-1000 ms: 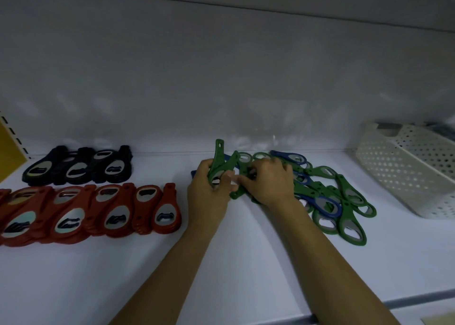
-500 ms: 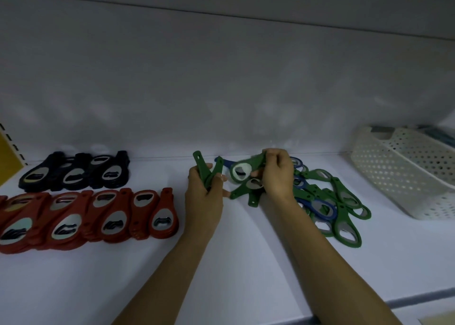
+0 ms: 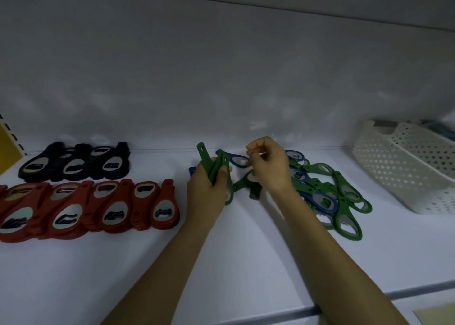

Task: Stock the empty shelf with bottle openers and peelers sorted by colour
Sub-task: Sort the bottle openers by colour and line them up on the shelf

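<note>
We see the shelf (image 3: 246,263) carrying a red opener row (image 3: 86,209) front-left, with a mixed green/blue pile (image 3: 327,196) to the right. Left hand (image 3: 206,189) grips a green opener stack (image 3: 214,164) tilted upright. Right hand (image 3: 269,169) hovers just beside it with fingers curled; we can't tell if it pinches anything. A loose green opener (image 3: 240,184) lies between the hands.

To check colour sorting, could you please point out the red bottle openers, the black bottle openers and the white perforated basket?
Red bottle openers (image 3: 93,209): head view, red body mid-row.
Black bottle openers (image 3: 73,164): head view, middle opener's plate.
White perforated basket (image 3: 398,174): head view, front wall.
</note>
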A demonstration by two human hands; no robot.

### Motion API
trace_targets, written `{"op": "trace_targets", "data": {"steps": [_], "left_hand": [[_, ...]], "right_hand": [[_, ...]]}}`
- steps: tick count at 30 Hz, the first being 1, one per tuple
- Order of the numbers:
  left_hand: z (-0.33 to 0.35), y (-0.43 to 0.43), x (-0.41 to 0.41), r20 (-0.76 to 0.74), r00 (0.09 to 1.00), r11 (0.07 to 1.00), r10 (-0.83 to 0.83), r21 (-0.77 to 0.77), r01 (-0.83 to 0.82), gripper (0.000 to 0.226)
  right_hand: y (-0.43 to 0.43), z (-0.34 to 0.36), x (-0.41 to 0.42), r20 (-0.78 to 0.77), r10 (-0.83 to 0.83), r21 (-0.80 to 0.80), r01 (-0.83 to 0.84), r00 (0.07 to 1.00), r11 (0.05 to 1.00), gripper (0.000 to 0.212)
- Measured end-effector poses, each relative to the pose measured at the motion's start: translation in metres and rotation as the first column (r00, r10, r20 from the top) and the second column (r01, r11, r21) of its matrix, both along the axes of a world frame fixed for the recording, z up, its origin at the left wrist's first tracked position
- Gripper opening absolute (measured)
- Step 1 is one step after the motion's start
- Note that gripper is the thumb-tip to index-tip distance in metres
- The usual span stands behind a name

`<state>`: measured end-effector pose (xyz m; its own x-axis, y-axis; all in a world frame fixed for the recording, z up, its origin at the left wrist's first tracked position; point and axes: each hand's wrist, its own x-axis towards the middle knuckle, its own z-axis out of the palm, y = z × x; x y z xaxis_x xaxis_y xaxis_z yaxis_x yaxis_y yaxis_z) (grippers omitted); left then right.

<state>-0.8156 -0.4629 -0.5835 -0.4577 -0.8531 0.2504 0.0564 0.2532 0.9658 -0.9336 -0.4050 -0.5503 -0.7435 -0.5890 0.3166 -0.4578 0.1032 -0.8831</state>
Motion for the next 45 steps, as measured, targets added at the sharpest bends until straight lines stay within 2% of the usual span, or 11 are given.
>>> {"op": "trace_targets", "data": {"steps": [6, 9, 15, 22, 25, 28, 34, 36, 40, 42, 45], "left_hand": [[0.001, 0.002, -0.002, -0.075, 0.997, 1.0, 0.002, -0.023, -0.004, 0.015], [0.003, 0.004, -0.001, -0.16, 0.987, 0.999, 0.022, 0.043, -0.015, 0.01], [0.006, 0.008, -0.001, -0.188, 0.981, 0.98, -0.037, 0.187, 0.072, 0.029], [0.01, 0.014, 0.001, -0.281, 0.946, 0.921, -0.159, 0.303, 0.245, 0.018], [0.011, 0.013, 0.001, -0.236, 0.964, 0.93, -0.119, 0.314, 0.192, 0.014], [0.011, 0.013, 0.001, -0.234, 0.964, 0.929, -0.123, 0.315, 0.195, 0.017], [0.005, 0.019, 0.0, -0.136, 0.947, 0.942, -0.292, 0.132, 0.309, 0.019], [0.002, 0.02, -0.001, -0.11, 0.954, 0.951, -0.279, 0.106, 0.291, 0.026], [0.001, 0.018, -0.002, -0.141, 0.952, 0.942, -0.272, 0.164, 0.293, 0.031], [0.002, 0.018, -0.002, -0.14, 0.956, 0.94, -0.256, 0.195, 0.281, 0.033], [0.004, 0.018, -0.001, -0.124, 0.973, 0.955, -0.193, 0.203, 0.215, 0.025]], "right_hand": [[0.023, -0.007, -0.017, -0.515, 0.343, 0.622, 0.067, 0.785, 0.78, 0.037], [0.028, -0.025, -0.007, -0.517, 0.377, 0.663, 0.081, 0.768, 0.744, 0.039], [0.027, -0.027, -0.005, -0.635, 0.258, 0.466, 0.096, 0.728, 0.88, 0.021], [0.043, -0.013, 0.001, -0.411, -0.057, 0.087, 0.101, 0.91, 0.991, 0.011], [0.047, -0.002, 0.006, 0.106, -0.005, -0.226, 0.029, 0.994, 0.974, 0.01], [0.047, 0.004, 0.007, 0.456, 0.187, -0.325, -0.033, 0.87, 0.945, 0.008], [0.039, -0.006, 0.014, 0.565, 0.334, -0.303, -0.187, 0.755, 0.935, 0.007], [0.039, -0.009, 0.013, 0.475, 0.299, -0.262, -0.191, 0.828, 0.946, 0.007], [0.042, -0.015, 0.004, -0.035, -0.024, -0.026, 0.023, 0.999, 0.999, 0.023], [0.046, -0.016, -0.001, -0.34, -0.06, 0.175, 0.126, 0.938, 0.976, 0.011], [0.05, -0.023, -0.006, -0.615, 0.241, 0.503, 0.139, 0.751, 0.853, 0.039]]}}
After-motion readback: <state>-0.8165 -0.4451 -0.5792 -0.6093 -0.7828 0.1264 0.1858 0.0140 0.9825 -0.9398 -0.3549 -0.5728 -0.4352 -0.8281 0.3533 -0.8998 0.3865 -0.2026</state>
